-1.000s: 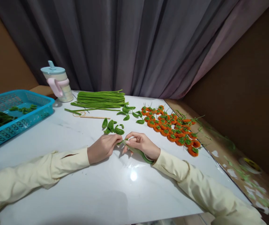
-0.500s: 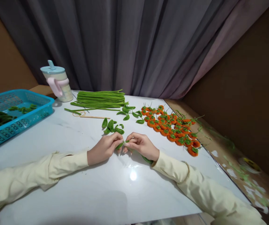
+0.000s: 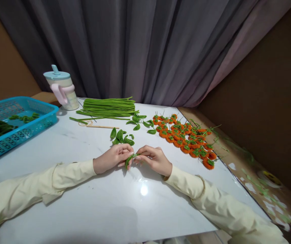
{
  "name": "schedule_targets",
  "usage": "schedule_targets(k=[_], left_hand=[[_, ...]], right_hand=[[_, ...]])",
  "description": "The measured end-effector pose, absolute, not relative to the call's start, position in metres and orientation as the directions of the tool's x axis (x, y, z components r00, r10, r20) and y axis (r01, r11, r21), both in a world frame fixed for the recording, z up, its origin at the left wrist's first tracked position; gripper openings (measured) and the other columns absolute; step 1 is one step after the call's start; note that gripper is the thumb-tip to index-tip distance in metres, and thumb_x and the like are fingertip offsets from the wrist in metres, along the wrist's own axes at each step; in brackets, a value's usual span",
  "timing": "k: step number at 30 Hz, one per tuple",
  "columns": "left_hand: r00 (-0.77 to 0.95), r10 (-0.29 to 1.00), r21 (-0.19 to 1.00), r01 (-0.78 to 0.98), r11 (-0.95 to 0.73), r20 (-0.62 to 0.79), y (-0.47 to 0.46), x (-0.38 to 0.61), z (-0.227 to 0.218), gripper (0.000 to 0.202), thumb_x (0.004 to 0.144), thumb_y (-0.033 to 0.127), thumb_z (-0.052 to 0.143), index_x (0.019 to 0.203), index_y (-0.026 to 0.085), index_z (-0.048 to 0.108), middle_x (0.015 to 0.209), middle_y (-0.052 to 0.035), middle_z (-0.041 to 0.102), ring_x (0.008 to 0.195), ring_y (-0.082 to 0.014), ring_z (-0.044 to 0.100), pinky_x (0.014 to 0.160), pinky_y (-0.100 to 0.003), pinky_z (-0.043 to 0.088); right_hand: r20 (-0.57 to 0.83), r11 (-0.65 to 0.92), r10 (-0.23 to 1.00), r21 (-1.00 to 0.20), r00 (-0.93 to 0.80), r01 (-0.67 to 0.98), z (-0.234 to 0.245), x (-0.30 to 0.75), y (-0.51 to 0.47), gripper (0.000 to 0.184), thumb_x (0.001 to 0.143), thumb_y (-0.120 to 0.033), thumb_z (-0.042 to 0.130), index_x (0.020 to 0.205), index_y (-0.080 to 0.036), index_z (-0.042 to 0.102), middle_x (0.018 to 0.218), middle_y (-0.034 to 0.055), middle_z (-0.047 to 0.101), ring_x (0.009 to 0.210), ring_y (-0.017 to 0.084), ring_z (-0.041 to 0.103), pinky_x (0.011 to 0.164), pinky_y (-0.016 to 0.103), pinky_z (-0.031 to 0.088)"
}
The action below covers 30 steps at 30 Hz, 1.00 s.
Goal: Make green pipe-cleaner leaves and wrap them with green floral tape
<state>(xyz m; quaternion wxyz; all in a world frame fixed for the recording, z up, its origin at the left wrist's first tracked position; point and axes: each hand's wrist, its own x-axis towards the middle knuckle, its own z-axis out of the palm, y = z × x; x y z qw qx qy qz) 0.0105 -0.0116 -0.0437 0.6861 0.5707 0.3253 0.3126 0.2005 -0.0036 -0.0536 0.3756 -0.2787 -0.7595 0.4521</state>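
Note:
My left hand (image 3: pixel 111 157) and my right hand (image 3: pixel 153 158) meet at the middle of the white table (image 3: pixel 84 200), fingertips pinched together on one green pipe-cleaner leaf (image 3: pixel 128 159). The leaf is bent into a loop that hangs down between the two hands. Just beyond my fingers lies a small cluster of finished green leaves (image 3: pixel 121 137). Both forearms in cream sleeves rest on the tabletop.
A heap of orange pipe-cleaner flowers (image 3: pixel 186 140) lies to the right. A bundle of straight green pipe cleaners (image 3: pixel 108 107) and a thin wooden stick (image 3: pixel 102 127) lie at the back. A lidded cup (image 3: pixel 62 88) and a blue basket (image 3: pixel 13 127) stand at the left. A grey curtain hangs behind.
The long green end that trailed under my right wrist is gone from view. The piece between my fingers is now folded into a short loop, and both hands have closed in slightly.

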Motion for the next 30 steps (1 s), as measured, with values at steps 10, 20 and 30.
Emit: schedule_targets(k=[10, 20, 30], left_hand=[[0.639, 0.745, 0.959, -0.039, 0.281, -0.192, -0.009, 0.007, -0.042, 0.026, 0.078, 0.036, 0.06, 0.075, 0.012, 0.049, 0.057, -0.0017, 0.06, 0.038, -0.0035, 0.038, 0.04, -0.019, 0.022], [0.684, 0.662, 0.873, -0.075, 0.482, -0.306, -0.01, 0.007, -0.038, 0.026, 0.072, 0.031, 0.065, 0.065, 0.01, 0.052, 0.055, -0.0012, 0.052, 0.046, -0.0062, 0.044, 0.038, -0.018, 0.021], [0.557, 0.806, 0.98, 0.13, 0.154, -0.2, -0.017, 0.009, -0.033, 0.019, 0.083, 0.031, 0.048, 0.073, 0.015, 0.047, 0.056, 0.0004, 0.054, 0.046, -0.0082, 0.043, 0.045, -0.02, 0.031]], right_hand=[[0.579, 0.858, 0.498, -0.438, -0.646, 0.269, -0.058, 0.205, -0.004, 0.02, 0.093, -0.02, 0.038, 0.089, -0.015, 0.056, 0.072, 0.0083, 0.061, 0.065, 0.015, 0.058, 0.059, 0.024, 0.047], [0.603, 0.961, 0.244, -0.047, -0.76, 0.272, -0.059, 0.209, -0.004, 0.022, 0.091, -0.008, 0.032, 0.104, -0.013, 0.049, 0.086, 0.014, 0.061, 0.081, 0.021, 0.059, 0.065, 0.029, 0.048], [0.506, 0.772, 0.604, -0.563, -0.616, 0.294, -0.059, 0.204, -0.004, 0.012, 0.092, -0.022, 0.046, 0.096, -0.015, 0.054, 0.08, 0.0088, 0.065, 0.072, 0.017, 0.063, 0.066, 0.027, 0.05]])
